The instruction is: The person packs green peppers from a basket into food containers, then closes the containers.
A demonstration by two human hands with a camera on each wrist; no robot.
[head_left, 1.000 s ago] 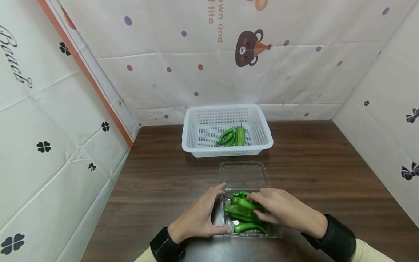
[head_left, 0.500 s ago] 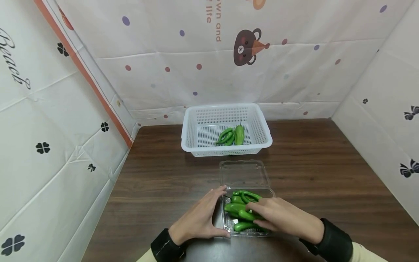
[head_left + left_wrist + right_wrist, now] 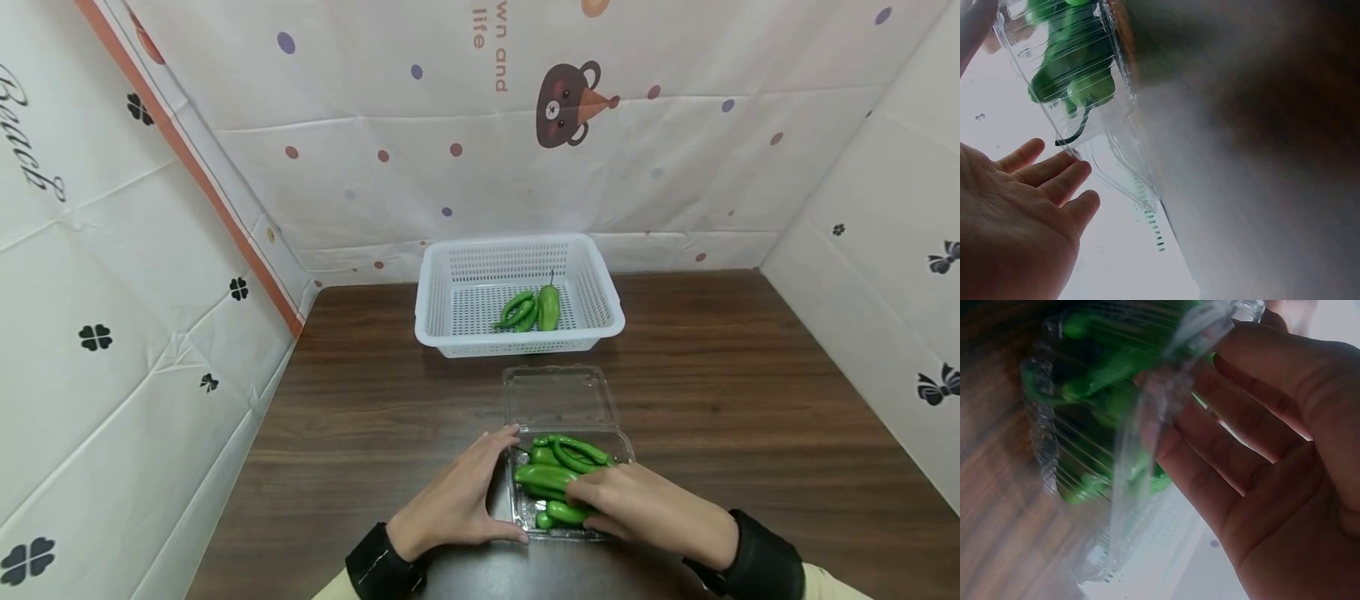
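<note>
Our left hand point(image 3: 457, 500) rests open, fingers straight, against the left side of the clear box point(image 3: 592, 437) near the table's point(image 3: 750, 400) front edge, while our right hand point(image 3: 637, 508) grasps a pepper point(image 3: 564, 512) inside it.

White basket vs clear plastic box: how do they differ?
The white basket is opaque and perforated; the clear plastic box is see-through with a hinged lid lying open. The basket sits far back by the wall, untouched; the box is near, with the left hand against its side and the right hand on its peppers. Both hold green peppers.
</note>
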